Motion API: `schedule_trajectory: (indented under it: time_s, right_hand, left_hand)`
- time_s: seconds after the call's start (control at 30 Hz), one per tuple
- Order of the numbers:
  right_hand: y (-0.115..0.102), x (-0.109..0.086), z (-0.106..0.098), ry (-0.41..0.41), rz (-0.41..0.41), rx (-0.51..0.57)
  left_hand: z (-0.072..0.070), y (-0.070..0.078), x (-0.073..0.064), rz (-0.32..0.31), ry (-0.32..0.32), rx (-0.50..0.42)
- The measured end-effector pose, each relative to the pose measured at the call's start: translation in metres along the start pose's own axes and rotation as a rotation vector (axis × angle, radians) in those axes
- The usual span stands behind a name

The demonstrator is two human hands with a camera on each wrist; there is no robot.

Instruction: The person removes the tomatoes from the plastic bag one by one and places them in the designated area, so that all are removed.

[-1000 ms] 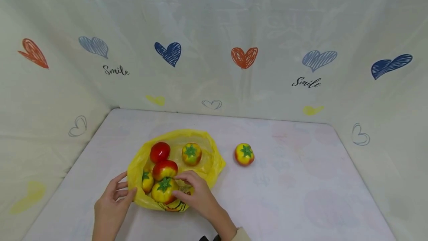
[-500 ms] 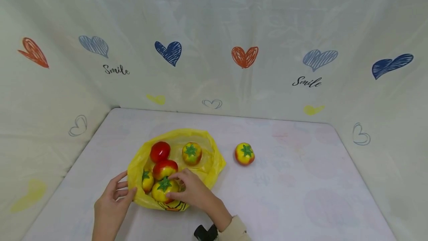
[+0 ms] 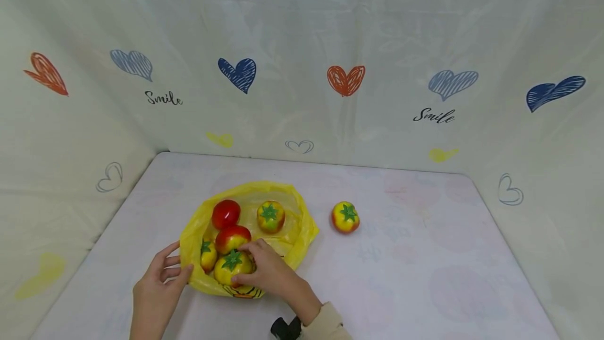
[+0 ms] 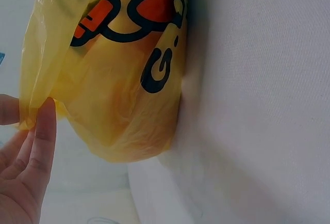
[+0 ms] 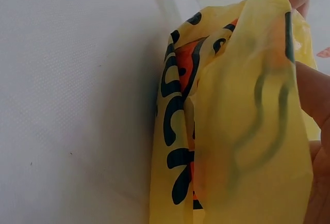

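A yellow plastic bag [image 3: 308, 231] lies with its mouth spread in the head view, several glossy tomato-like fruits inside. My left hand [image 3: 155, 290] pinches the bag's left rim; in the left wrist view the fingers [image 4: 46, 131] hold the thin plastic between them and the thumb. Inside the bag's front, my right hand [image 3: 272, 272] grips a yellow-and-red tomato-like fruit [image 3: 225, 272] with a green star top, thumb in front and fingers behind. Close to it sit a red-topped fruit [image 3: 233, 236] and a small yellow one [image 3: 207, 257]. The bag's wall [image 5: 252, 146] hides most of this in the right wrist view.
Another tomato-like fruit [image 3: 345, 216] rests on the white table [image 3: 401, 256], right of the bag. A red fruit [image 3: 226, 214] and a green-topped one [image 3: 270, 216] are at the bag's back. A curtain [image 3: 292, 25] printed with hearts surrounds the table.
My right hand has moved slightly left, bringing its thumb and fingers around the front fruit. The left hand keeps its hold on the rim; the fruits have stayed in place.
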State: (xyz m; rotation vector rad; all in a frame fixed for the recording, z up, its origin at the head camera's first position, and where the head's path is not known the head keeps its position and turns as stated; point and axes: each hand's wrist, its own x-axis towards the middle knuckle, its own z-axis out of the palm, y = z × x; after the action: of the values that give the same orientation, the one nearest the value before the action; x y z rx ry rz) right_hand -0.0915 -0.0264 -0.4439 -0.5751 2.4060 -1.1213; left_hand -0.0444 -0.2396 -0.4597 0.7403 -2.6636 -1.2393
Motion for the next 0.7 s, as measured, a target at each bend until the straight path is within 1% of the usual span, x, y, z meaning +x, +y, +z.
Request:
schedule_trajectory:
  time_s: [0.03,0.07,0.1,0.13,0.2,0.27,0.43,0.53,0.57,0.63,0.67,0.7]
  right_hand:
    - [0.000,0.001,0.001,-0.001,0.002,-0.013]
    - [0.001,0.001,0.002,-0.001,0.003,-0.024]
    - [0.001,0.002,0.003,-0.001,0.004,-0.036]
    - [0.001,0.002,0.003,-0.001,0.005,-0.048]
    - [0.001,0.003,0.005,0.001,0.008,-0.064]
    - [0.002,0.004,0.006,0.001,0.009,-0.069]
    - [0.002,0.006,0.007,-0.008,0.016,-0.071]
    - [0.002,0.007,0.007,-0.018,0.022,-0.069]
    - [0.002,0.007,0.007,-0.021,0.023,-0.069]
    - [0.001,0.007,0.007,-0.028,0.028,-0.067]
    - [0.001,0.007,0.007,-0.032,0.030,-0.067]
    - [0.000,0.007,0.007,-0.034,0.032,-0.065]
  left_hand:
    - [-0.001,0.000,0.000,0.008,-0.002,-0.007]
    - [0.000,0.002,-0.001,-0.008,0.005,0.007]
    - [-0.001,0.003,-0.002,-0.002,0.003,-0.002]
    - [-0.001,0.004,-0.002,-0.008,0.013,0.009]
    - [-0.002,0.005,-0.003,0.001,0.002,-0.008]
    - [-0.002,0.008,-0.004,-0.020,0.003,0.008]
    - [-0.006,0.017,-0.008,-0.038,-0.011,0.017]
    - [-0.009,0.023,-0.011,-0.027,-0.026,-0.009]
    - [-0.008,0.023,-0.012,-0.028,-0.018,0.006]
    - [-0.008,0.022,-0.011,-0.022,-0.025,0.004]
    - [-0.007,0.020,-0.010,-0.010,-0.017,0.018]
    - [-0.007,0.018,-0.009,-0.005,-0.022,0.015]
